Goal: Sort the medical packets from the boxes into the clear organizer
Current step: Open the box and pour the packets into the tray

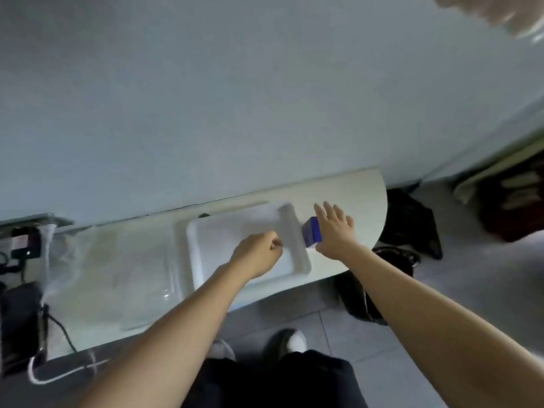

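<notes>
Two hands: right hand (335, 231) fingers lay straight by the blue box (312, 232), left hand (259, 251) curled, on what was unclear. Wrap the box snugly.

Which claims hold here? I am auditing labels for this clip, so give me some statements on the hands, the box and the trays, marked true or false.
1. The right hand has straight fingers at the small blue box. True.
2. The blue box stands inside the white plastic tray. False: it stands on the pale table, just outside the tray's right rim.
3. The left hand has curled fingers, over the white tray. True.
4. The left hand grips the blue box. False: it is apart from it.
5. A clear plastic organizer lies left of the white tray. True.
</notes>
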`<state>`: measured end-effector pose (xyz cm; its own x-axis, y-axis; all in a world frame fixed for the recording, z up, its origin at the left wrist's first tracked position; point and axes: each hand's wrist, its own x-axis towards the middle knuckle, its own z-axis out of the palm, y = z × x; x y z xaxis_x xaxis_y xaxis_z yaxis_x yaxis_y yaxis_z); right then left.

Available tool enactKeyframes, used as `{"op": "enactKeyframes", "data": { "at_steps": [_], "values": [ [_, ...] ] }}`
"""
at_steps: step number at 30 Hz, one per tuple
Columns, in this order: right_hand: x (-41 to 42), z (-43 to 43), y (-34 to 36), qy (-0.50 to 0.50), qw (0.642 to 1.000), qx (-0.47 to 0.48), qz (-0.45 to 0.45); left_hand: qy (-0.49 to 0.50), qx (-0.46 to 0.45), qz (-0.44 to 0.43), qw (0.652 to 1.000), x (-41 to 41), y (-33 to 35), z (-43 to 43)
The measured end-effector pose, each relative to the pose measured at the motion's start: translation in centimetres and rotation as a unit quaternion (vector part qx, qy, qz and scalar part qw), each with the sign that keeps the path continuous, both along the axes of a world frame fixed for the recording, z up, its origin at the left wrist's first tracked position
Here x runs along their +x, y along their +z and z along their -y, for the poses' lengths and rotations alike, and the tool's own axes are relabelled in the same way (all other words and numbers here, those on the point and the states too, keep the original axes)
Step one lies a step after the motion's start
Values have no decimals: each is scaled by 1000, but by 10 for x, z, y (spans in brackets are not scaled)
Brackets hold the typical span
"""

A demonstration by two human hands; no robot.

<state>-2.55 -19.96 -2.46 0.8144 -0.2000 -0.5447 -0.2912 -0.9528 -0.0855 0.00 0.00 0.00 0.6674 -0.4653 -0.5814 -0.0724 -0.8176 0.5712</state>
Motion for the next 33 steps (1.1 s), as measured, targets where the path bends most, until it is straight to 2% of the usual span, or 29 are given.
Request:
{"op": "enactKeyframes", "data": {
  "at_steps": [3, 6, 8, 10, 12, 15, 17, 18, 21, 26, 29, 33],
  "values": [
    [-5, 15, -26, 23, 998, -56, 22, -8, 9, -10, 1000, 1, -27, 4],
    [-7, 30, -43, 39, 995, -50, 81, -8, 3, -6, 1000, 4, -51, 8],
    [-3, 38, -41, 10, 988, -9, 153, 19, -22, 4, 1000, 7, -60, 12],
    [2, 43, -33, -71, 968, 100, 217, 105, -81, -25, 991, 11, -65, 15],
    [7, 39, -20, -160, 931, 228, 235, 204, -159, -90, 962, 16, -63, 17],
    [16, 22, -10, -221, 859, 436, 153, 278, -248, -161, 914, 22, -57, 13],
    [22, 7, -15, -202, 840, 498, 72, 329, -296, -194, 876, 28, -54, 7],
    [25, -2, -19, -192, 837, 509, 50, 344, -306, -189, 867, 30, -53, 1],
    [39, -23, -38, -196, 833, 514, 65, 354, -290, -108, 882, 36, -59, -18],
    [63, -57, -54, -136, 856, 452, 213, 430, -314, -19, 846, 42, -84, -35],
    [72, -72, -66, -83, 844, 448, 283, 448, -342, -1, 826, 41, -98, -36],
    [73, -79, -81, -32, 833, 429, 348, 428, -360, 13, 829, 38, -109, -35]
  ]
}}
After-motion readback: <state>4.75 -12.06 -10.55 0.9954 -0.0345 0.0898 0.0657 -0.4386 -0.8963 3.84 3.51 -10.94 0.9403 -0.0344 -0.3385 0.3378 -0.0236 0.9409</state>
